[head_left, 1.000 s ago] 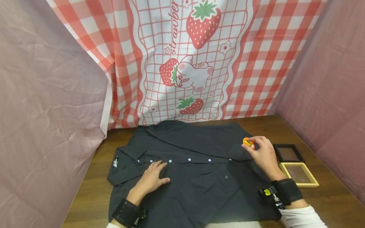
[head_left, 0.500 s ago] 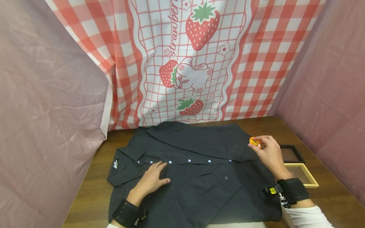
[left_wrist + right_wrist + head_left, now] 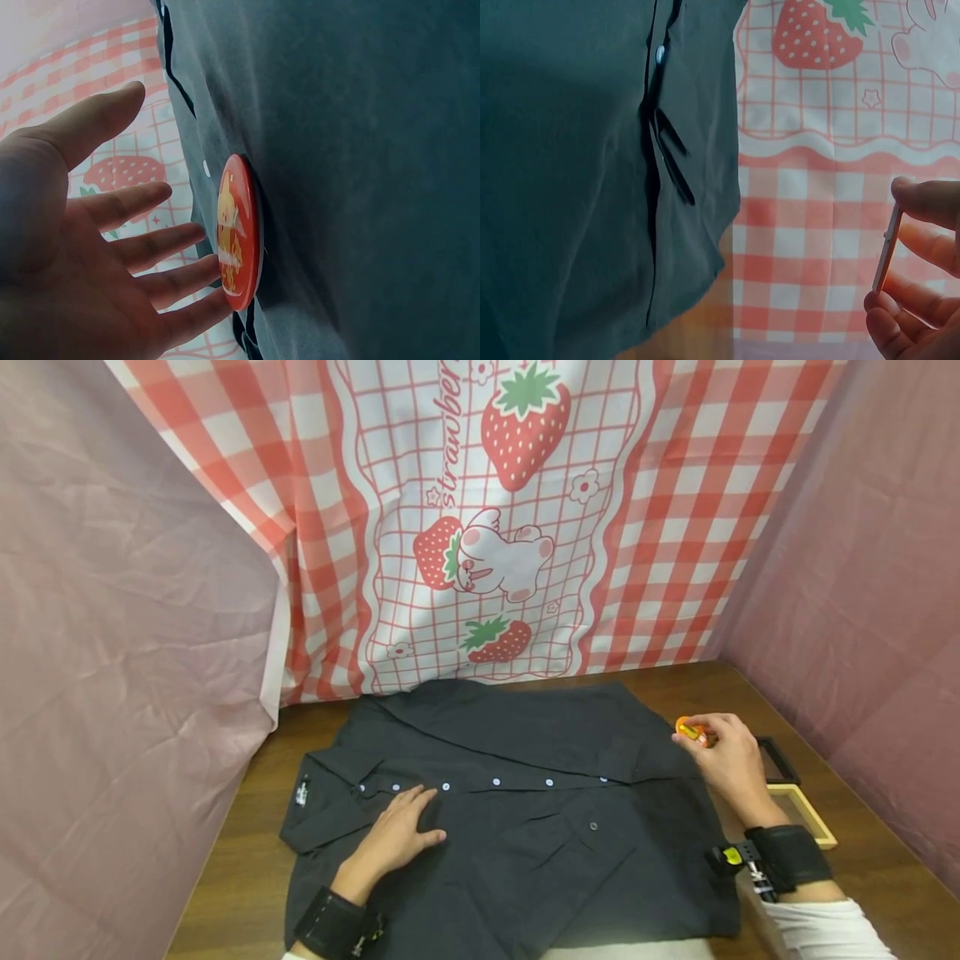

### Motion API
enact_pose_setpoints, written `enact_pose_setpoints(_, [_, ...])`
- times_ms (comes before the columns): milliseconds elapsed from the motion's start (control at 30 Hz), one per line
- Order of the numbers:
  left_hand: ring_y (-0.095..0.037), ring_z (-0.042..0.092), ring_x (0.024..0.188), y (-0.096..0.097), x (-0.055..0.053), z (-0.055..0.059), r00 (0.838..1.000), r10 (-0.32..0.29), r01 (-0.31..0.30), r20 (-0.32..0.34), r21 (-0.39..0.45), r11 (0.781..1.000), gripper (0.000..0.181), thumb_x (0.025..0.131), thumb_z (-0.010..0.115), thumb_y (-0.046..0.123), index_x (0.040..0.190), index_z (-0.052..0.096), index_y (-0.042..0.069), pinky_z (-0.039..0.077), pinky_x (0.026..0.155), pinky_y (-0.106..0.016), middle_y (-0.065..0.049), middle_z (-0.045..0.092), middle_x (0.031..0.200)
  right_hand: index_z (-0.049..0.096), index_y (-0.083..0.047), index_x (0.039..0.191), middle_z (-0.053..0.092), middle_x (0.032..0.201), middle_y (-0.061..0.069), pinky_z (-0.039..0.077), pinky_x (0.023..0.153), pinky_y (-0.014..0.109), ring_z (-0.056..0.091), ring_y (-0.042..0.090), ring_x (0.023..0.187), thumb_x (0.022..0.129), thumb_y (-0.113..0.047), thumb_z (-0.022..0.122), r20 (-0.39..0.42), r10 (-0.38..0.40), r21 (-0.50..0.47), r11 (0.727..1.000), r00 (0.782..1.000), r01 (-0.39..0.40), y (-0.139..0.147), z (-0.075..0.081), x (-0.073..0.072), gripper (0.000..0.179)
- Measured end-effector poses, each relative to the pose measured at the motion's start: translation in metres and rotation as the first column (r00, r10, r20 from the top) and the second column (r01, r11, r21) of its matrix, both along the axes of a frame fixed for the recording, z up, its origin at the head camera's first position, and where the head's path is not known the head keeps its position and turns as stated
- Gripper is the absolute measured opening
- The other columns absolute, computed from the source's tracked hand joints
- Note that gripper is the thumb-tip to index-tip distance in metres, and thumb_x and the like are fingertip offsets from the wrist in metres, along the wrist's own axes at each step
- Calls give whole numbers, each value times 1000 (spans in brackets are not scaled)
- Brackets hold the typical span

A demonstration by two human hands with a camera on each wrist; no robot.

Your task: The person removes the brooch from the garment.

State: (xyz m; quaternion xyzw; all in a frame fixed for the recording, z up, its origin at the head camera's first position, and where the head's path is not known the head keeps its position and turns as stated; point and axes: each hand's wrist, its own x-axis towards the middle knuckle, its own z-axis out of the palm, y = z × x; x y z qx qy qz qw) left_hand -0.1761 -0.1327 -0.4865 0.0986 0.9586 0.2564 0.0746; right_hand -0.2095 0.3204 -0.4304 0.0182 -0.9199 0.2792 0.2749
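Note:
A dark button-up shirt (image 3: 517,860) lies spread on the wooden table, its collar to the left. My left hand (image 3: 397,831) rests on it near the button row, fingers extended. In the left wrist view, a round red badge (image 3: 238,232) with a yellow cartoon figure stands against the dark cloth beside the fingertips; the head view does not show it. My right hand (image 3: 727,764) pinches an orange round badge (image 3: 687,728) with thumb and fingers, held over the shirt's right edge. The right wrist view shows the held badge (image 3: 887,247) edge-on.
Right of the shirt, a black frame (image 3: 784,760) and a light wooden frame (image 3: 819,818) lie on the table (image 3: 225,868), partly behind my right hand. A red-and-white checked strawberry cloth (image 3: 480,468) hangs at the back. Pinkish cloths (image 3: 142,635) hang at both sides.
My right hand has moved to the right with the orange badge, from over the shirt to its right edge, covering more of the frames. The left hand has stayed still.

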Motion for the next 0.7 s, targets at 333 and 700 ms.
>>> enact_pose_setpoints(333, [-44,34,141,1,2,-1,1000,12,-12,15,-3,1000,66,84,75,31,140,50,6,30,111,-63,-22,43,149,68,6,105,59,104,30,43,72,52,56,44,92,82,-17,78,34,-30,4,1000,999,30,19,-2,3,34])
enact_pose_setpoints(700, [-44,35,140,2,2,1,1000,14,-14,9,-4,1000,66,83,76,30,140,50,6,31,109,-65,-23,43,148,65,7,109,56,109,33,44,79,60,54,48,97,86,-18,74,140,-65,20,998,988,62,36,2,2,35])
